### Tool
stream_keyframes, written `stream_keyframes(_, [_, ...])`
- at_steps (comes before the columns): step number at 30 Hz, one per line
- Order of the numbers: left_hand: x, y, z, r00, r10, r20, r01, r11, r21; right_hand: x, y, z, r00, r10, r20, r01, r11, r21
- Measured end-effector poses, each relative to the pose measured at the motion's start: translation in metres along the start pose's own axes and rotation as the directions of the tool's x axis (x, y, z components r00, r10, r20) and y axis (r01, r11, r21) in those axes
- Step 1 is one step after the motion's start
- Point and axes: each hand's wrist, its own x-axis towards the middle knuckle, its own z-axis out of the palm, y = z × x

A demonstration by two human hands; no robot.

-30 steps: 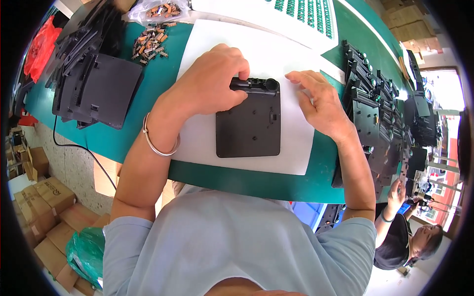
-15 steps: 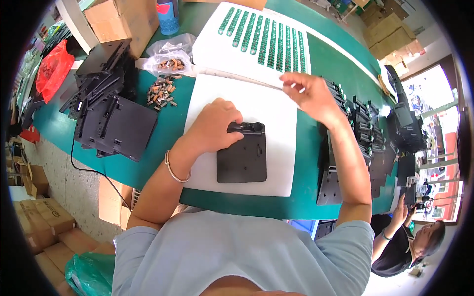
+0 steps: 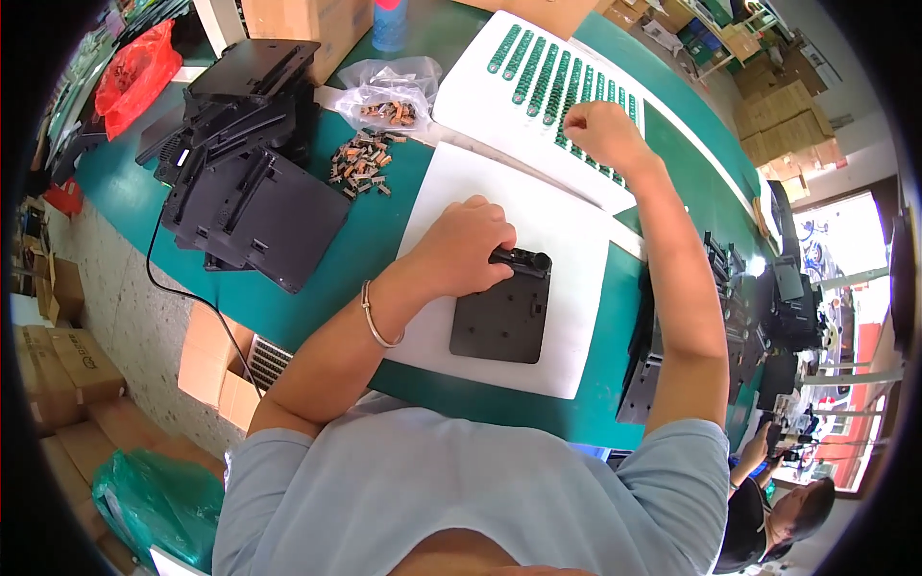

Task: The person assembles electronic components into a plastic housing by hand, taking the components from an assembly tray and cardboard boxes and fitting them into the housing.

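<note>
A square black plastic panel with a raised bar along its far edge lies on a white foam sheet. My left hand is closed around the left end of that bar. Farther off, my right hand hangs over a white board that carries rows of narrow green circuit strips. Its fingers are curled and pressed together, and whatever is between them is hidden. The lower ends of some strips are covered by this hand.
Stacked black panels stand at the left beside a pile of small metal-and-orange parts and a clear plastic bag of them. More black assemblies crowd the right side. A blue bottle is at the back; another person is at far right.
My right hand has moved away from me, from the near edge of the white board to over the green strips, and its fingers have drawn together. The left hand keeps its hold.
</note>
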Motion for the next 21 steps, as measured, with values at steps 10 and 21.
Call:
stream_keyframes(10, [0.0,0.001,-0.001,0.999,-0.036,0.02,0.035,0.999,0.015,-0.011,-0.007,0.003,0.993,-0.099,0.063,0.103,0.993,-0.065])
stream_keyframes(21, [-0.001,0.002,-0.003,1.0,-0.023,-0.005,0.023,1.0,-0.006,-0.006,0.006,0.006,0.968,-0.238,0.078,0.233,0.971,0.06])
